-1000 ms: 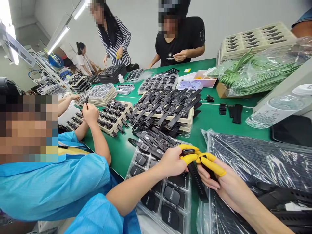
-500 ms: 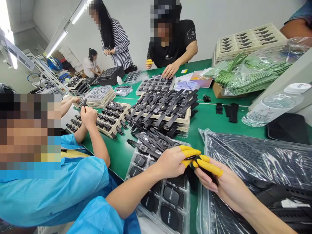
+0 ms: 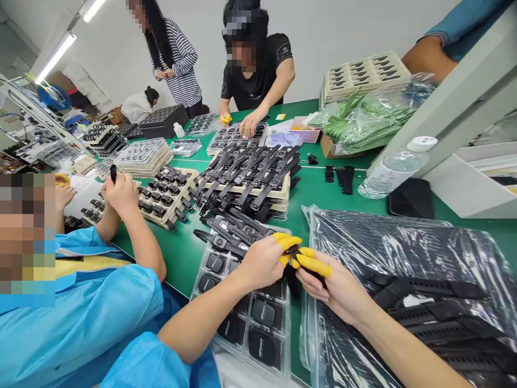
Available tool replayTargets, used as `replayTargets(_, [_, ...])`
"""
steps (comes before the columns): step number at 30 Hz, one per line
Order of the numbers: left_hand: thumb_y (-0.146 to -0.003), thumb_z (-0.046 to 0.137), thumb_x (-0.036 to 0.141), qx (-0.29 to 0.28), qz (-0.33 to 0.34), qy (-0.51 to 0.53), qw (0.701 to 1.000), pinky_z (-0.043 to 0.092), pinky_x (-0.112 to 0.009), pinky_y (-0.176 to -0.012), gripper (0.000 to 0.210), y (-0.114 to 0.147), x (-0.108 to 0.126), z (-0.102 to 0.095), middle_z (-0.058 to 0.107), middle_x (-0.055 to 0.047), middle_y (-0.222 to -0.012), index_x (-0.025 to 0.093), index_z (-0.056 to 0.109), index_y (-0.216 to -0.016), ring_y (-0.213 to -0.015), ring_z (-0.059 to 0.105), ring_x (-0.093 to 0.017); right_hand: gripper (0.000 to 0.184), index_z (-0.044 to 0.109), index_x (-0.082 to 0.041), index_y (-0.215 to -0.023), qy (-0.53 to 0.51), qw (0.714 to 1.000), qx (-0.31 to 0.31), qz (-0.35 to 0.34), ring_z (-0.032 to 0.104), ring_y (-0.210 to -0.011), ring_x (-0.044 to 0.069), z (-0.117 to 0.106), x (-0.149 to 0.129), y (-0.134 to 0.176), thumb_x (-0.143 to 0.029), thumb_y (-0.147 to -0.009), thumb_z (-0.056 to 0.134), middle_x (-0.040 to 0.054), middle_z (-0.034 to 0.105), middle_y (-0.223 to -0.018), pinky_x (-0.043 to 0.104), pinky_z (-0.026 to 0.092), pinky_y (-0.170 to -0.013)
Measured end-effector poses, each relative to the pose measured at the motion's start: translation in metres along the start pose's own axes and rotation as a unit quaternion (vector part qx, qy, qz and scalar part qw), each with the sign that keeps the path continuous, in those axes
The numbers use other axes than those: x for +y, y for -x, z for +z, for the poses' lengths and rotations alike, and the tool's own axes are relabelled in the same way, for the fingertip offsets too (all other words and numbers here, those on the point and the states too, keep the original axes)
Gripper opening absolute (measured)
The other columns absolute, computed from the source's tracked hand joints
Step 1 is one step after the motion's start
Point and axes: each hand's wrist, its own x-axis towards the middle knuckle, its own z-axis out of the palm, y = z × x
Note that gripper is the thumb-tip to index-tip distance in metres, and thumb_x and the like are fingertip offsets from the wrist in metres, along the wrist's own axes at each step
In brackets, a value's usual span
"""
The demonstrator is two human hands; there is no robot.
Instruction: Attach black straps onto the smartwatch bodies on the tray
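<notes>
My left hand point(image 3: 258, 261) and my right hand point(image 3: 323, 277), with yellow finger cots on several fingers, meet above a clear tray point(image 3: 287, 323). Pinched in the left fingers is a small black smartwatch point(image 3: 292, 250), mostly covered. The right fingers close on a black watch strap point(image 3: 319, 279) at the watch's side; whether the two are joined I cannot tell. In the tray, square black watch faces point(image 3: 264, 312) lie in separate pockets. Several watches with straps point(image 3: 220, 241) rest across its far end.
To the right lies a big plastic bag of black straps point(image 3: 363, 237), with loose straps point(image 3: 436, 312) on top. Beyond my hands rise stacked trays of strapped watches point(image 3: 250, 178). A water bottle point(image 3: 398, 167) stands back right. A co-worker in blue point(image 3: 100, 302) sits close on the left.
The view has turned right, so the scene sits further left. My hands keep their hold on the watch and strap. The left co-worker's other hand, with a yellow finger cot, has lifted.
</notes>
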Motion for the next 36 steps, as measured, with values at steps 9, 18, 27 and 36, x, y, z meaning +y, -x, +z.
replayTargets(9, [-0.104, 0.041, 0.024, -0.014, 0.04, 0.09, 0.995, 0.053, -0.043, -0.112, 0.046, -0.001, 0.01, -0.012, 0.062, -0.015, -0.131, 0.014, 0.051, -0.148, -0.126, 0.06, -0.024, 0.042, 0.054, -0.02, -0.079, -0.025, 0.999, -0.001, -0.035, 0.023, -0.04, 0.004, 0.0, -0.005, 0.0, -0.052, -0.08, 0.082, -0.0095, 0.039, -0.047, 0.018, 0.015, -0.039])
replayTargets(18, [-0.093, 0.053, 0.018, -0.048, 0.031, -0.043, 0.997, 0.058, -0.044, -0.104, 0.042, -0.003, 0.011, -0.012, 0.063, -0.015, -0.12, 0.014, 0.06, -0.134, -0.114, 0.061, -0.027, 0.045, 0.047, -0.022, -0.077, 0.014, 1.0, 0.003, -0.008, 0.018, -0.04, 0.003, -0.001, -0.003, -0.005, -0.053, -0.08, 0.079, -0.0124, 0.035, -0.047, 0.017, 0.012, -0.039])
replayTargets(27, [-0.104, 0.043, 0.023, -0.048, 0.013, 0.06, 0.997, 0.057, -0.044, -0.108, 0.038, -0.004, 0.01, -0.018, 0.064, -0.015, -0.129, 0.017, 0.057, -0.139, -0.122, 0.064, -0.025, 0.041, 0.051, -0.022, -0.082, 0.025, 0.999, -0.01, -0.032, 0.017, -0.04, 0.005, -0.002, -0.003, -0.007, -0.054, -0.082, 0.077, -0.0127, 0.036, -0.044, 0.019, 0.014, -0.039])
replayTargets(36, [-0.103, 0.046, 0.018, -0.017, -0.003, 0.03, 0.999, 0.053, -0.044, -0.115, 0.052, 0.001, 0.031, -0.047, 0.06, -0.015, -0.15, 0.019, 0.041, -0.155, -0.138, 0.06, -0.026, 0.042, 0.06, -0.023, -0.094, 0.299, 0.917, 0.045, -0.259, 0.044, -0.054, 0.014, -0.005, -0.005, 0.0, -0.065, -0.095, 0.063, -0.0051, 0.051, -0.061, 0.028, 0.038, -0.054])
